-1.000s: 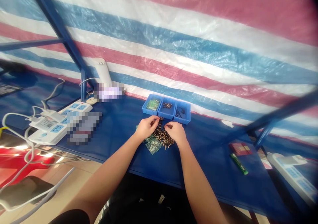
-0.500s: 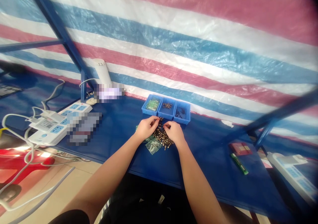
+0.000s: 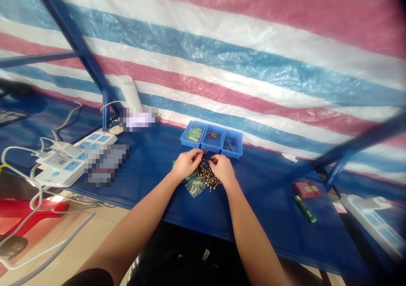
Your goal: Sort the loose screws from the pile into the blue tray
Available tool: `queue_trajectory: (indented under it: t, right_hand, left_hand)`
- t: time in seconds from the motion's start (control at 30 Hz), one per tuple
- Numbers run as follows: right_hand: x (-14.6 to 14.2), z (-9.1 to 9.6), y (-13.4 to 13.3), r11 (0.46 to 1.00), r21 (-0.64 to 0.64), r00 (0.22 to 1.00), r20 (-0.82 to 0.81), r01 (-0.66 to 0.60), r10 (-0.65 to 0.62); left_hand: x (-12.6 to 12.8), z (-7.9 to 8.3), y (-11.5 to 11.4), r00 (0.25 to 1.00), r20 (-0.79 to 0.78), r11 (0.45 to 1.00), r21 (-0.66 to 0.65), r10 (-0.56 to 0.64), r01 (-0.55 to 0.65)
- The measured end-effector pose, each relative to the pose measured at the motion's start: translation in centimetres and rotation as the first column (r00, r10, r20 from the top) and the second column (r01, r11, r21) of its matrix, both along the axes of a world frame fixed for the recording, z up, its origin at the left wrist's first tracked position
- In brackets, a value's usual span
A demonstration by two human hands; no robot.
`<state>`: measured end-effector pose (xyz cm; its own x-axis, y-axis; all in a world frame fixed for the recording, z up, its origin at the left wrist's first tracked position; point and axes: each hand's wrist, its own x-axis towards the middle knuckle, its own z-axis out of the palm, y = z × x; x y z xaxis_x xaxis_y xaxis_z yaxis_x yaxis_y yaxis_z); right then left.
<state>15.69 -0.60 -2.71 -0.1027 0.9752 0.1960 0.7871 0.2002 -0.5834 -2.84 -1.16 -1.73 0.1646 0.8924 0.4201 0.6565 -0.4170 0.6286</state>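
Observation:
A heap of small brass-coloured and dark metal fittings [image 3: 207, 178] lies on the blue table [image 3: 260, 197], between my two hands. At the heap's upper left edge my left hand [image 3: 187, 164] is pinched closed; whatever sits at its fingertips is too small to make out. My right hand [image 3: 223, 167] curls closed over the heap's right side, thumb and fingers together, and any thing in it is hidden. Small clear bags of pale screw-like pieces [image 3: 195, 186] lie at the heap's lower left, partly under the fittings.
Just beyond my hands stand three joined blue bins: the left bin [image 3: 186, 142] with green-and-clear bags, the middle bin [image 3: 211, 145] with brass pieces, the right bin [image 3: 233, 153] with dark pieces. A power strip [image 3: 60, 174] with cables is left; a green packet [image 3: 305, 209] and red box [image 3: 307, 189] lie right.
Both hands stay in nearly the same place over the heap, with only a very slight shift of the right fingers. The camera view moves slightly.

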Motion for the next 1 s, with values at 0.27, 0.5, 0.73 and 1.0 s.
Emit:
queue_trajectory:
  t: [0.27,0.5,0.73,1.0]
  right_hand:
    - [0.4,0.2,0.2,0.999,-0.017,0.998,-0.053,0.028,-0.029]
    - [-0.4,1.8,-0.5,0.993,0.107,0.857,-0.516,0.049,0.014]
    - [-1.2,2.0,-0.7,0.998,0.064,0.764,-0.642,-0.024,0.059]
    - [-1.5,2.6,-1.1,0.993,0.050,0.727,-0.677,-0.107,0.113]
  left_hand:
    - [-0.1,0.0,0.0,1.000,0.013,1.000,0.001,-0.001,0.001]
    - [0.1,0.2,0.0,0.993,0.056,0.994,-0.040,-0.099,0.102]
    - [0.1,0.1,0.1,0.998,0.027,0.998,-0.011,-0.064,0.064]
    - [0.0,0.4,-0.1,0.996,0.059,0.996,-0.061,-0.064,0.068]
